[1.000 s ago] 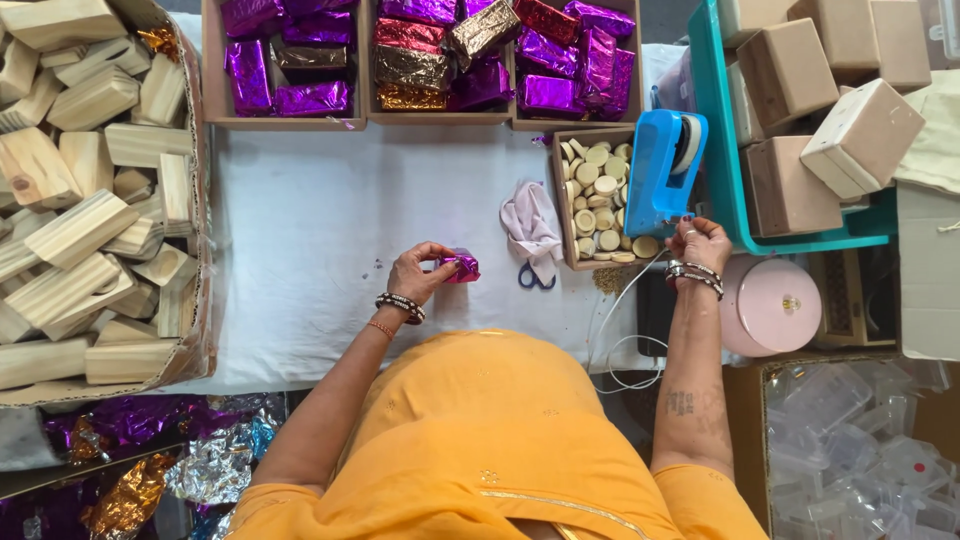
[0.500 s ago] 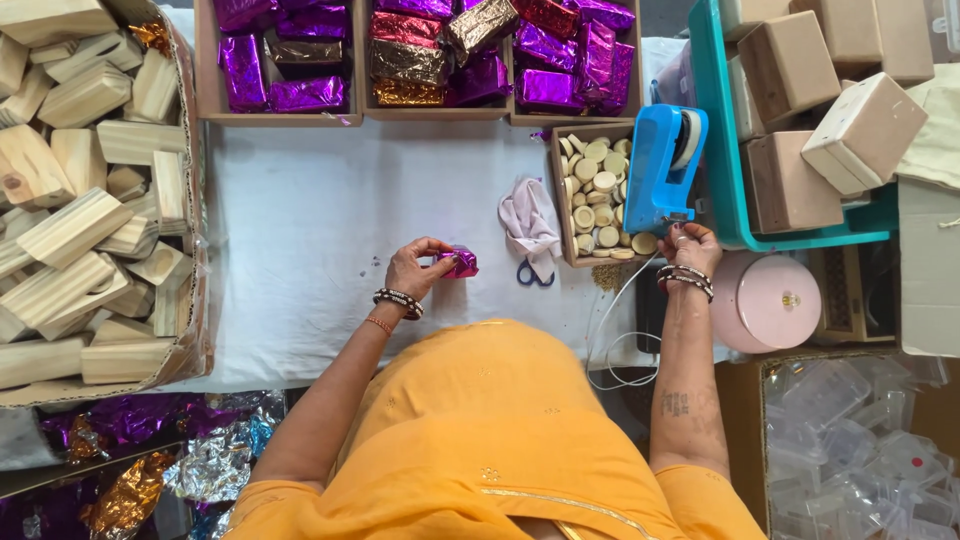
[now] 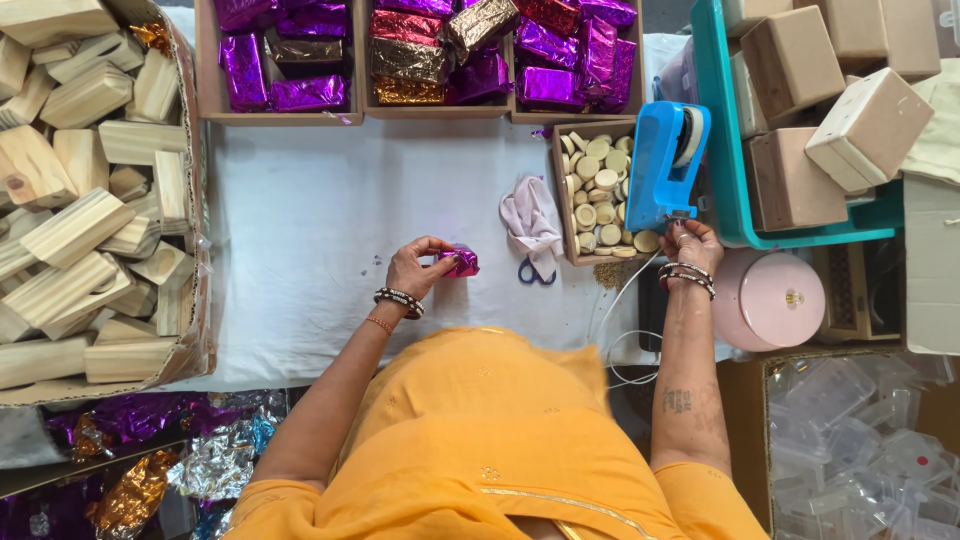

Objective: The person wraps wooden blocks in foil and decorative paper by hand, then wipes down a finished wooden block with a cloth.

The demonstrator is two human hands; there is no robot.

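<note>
White cloth-covered bench, viewed from above. Left hand, fingers curled, pinches a small purple foil-wrapped packet near the bench's middle. Right hand, fingers bent, touches the blue plastic tape dispenser at the right edge. Both hands unchanged from the earlier frame; packet crinkled, shiny.

Left hand curled in a grip, right hand outstretched — fingers pinched
</note>
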